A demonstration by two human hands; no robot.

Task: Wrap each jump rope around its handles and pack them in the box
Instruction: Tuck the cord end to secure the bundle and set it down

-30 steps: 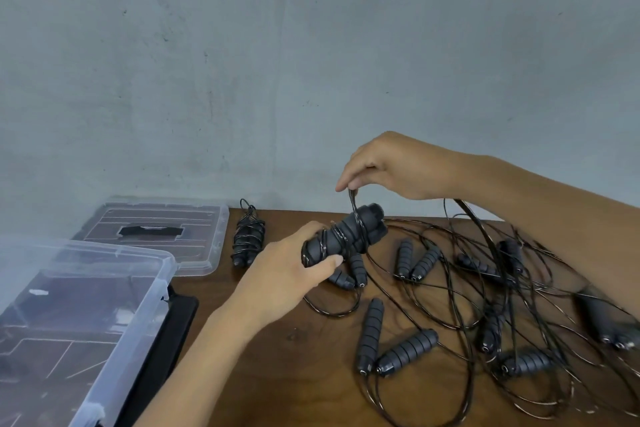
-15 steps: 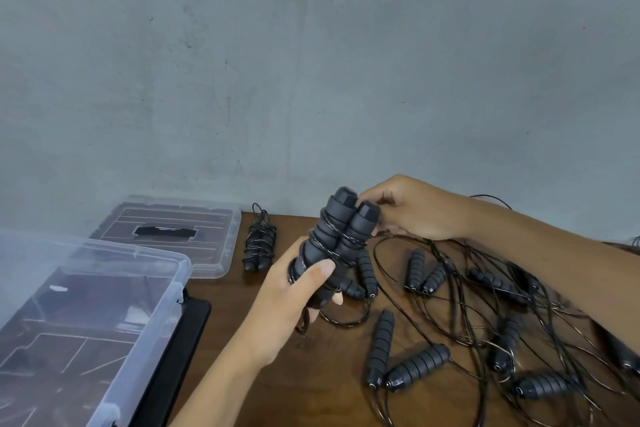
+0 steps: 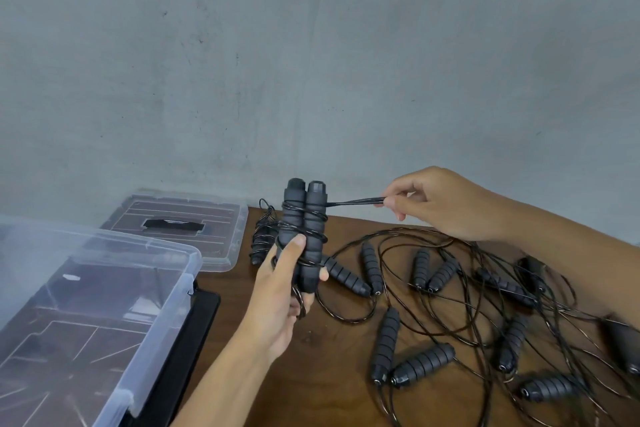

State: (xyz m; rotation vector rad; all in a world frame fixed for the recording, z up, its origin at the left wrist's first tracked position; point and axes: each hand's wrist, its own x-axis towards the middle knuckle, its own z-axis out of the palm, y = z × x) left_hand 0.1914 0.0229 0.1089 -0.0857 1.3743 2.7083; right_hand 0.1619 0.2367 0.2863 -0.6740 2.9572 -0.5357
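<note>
Left hand [image 3: 282,291] grips paired handles [image 3: 304,236] upright above the table's [image 3: 242,340] far-left part; half a second back they leaned right. Right hand [image 3: 440,204], then touching the handle tops, has drawn away rightward, pinching the rope end [image 3: 356,201] taut. Clear box [image 3: 166,291] unmoved at left edge
</note>
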